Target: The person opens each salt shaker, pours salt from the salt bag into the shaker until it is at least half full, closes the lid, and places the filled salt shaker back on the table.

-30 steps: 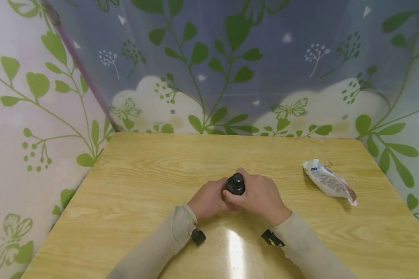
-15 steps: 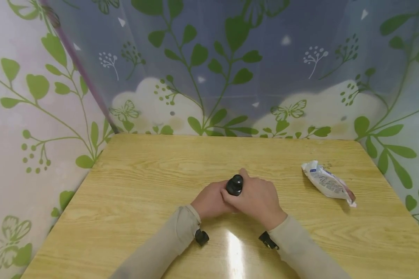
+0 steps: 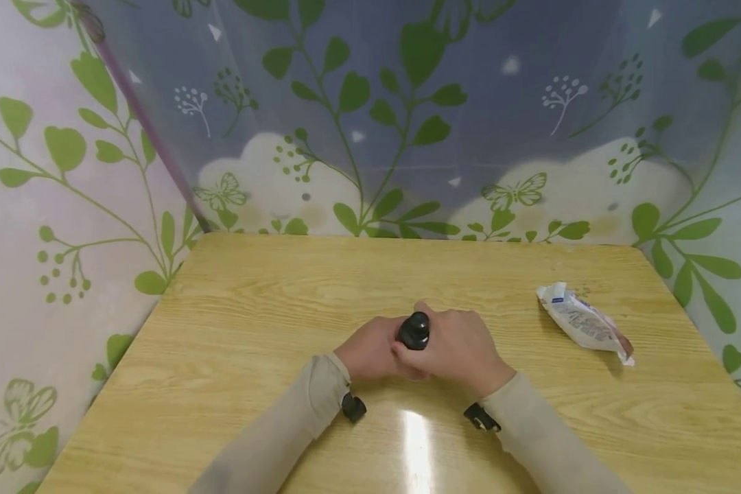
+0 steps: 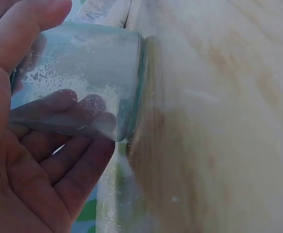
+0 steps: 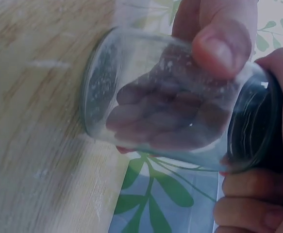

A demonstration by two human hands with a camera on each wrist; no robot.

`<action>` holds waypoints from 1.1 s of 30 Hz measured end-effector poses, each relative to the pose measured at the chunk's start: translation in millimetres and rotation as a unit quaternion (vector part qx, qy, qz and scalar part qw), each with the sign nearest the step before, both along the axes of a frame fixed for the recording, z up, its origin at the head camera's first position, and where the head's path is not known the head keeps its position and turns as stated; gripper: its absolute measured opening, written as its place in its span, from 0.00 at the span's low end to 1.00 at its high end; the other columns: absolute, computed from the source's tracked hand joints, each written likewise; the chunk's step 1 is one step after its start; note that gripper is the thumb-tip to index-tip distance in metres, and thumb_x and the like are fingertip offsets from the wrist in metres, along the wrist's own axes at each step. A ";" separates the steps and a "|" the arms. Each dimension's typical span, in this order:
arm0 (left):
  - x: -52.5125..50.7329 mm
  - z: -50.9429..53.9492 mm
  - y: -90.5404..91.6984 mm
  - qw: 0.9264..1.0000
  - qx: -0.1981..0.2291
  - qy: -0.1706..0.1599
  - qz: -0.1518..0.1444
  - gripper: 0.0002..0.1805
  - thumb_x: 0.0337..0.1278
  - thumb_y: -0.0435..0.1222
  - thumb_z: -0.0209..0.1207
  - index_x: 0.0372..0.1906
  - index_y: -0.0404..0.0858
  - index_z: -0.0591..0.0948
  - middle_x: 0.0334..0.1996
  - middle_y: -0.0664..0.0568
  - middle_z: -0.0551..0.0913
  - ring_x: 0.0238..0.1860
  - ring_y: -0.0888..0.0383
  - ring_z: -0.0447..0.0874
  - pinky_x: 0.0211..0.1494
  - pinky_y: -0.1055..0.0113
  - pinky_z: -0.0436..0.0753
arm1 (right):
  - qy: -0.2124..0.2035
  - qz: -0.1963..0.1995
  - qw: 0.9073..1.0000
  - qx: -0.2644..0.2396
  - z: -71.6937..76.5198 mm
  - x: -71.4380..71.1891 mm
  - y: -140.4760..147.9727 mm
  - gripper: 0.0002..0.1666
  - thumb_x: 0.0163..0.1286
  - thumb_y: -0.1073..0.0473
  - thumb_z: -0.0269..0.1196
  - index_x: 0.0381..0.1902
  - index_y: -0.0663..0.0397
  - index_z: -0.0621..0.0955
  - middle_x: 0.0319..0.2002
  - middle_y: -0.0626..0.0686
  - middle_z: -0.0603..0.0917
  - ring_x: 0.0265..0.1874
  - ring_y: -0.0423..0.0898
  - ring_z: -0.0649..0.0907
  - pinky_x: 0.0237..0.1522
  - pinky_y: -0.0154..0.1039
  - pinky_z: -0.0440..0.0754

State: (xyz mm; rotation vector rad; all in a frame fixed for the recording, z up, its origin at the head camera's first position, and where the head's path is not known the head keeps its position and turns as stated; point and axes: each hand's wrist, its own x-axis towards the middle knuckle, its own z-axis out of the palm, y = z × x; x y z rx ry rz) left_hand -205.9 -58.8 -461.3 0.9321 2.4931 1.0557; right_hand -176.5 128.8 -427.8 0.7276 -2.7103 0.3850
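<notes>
Both hands meet over the table on a clear glass jar (image 4: pixel 95 58) with a black, knob-topped lid (image 3: pixel 414 331). My left hand (image 3: pixel 373 348) wraps round the glass body, thumb on one side and fingers on the other. White specks dot the glass. Around the lid curl the fingers of my right hand (image 3: pixel 464 348), as the right wrist view also shows. The knob end faces the head camera, and the hands hide the glass body there. In both wrist views the jar's base is close to the table; whether it touches cannot be told.
A crumpled white packet (image 3: pixel 583 322) lies on the wooden table (image 3: pixel 272 288) to the right of the hands. Leaf-printed fabric (image 3: pixel 321 137) stands behind the table and at both sides. Small black devices (image 3: pixel 353 407) sit at both wrists.
Both hands stay on the jar and its lid, shifting only slightly. The lid's knob tilts a little differently. The packet stays where it was.
</notes>
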 end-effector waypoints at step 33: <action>5.8 18.9 -21.5 0.998 0.051 -0.043 0.012 0.36 0.44 0.55 0.80 0.56 0.53 0.73 0.48 0.62 0.81 0.46 0.60 0.79 0.47 0.64 0.82 | -0.125 0.069 0.989 -0.044 29.7 5.2 20.5 0.39 0.58 0.20 0.66 0.52 0.41 0.81 0.40 0.39 0.79 0.38 0.41 0.81 0.35 0.39 0.79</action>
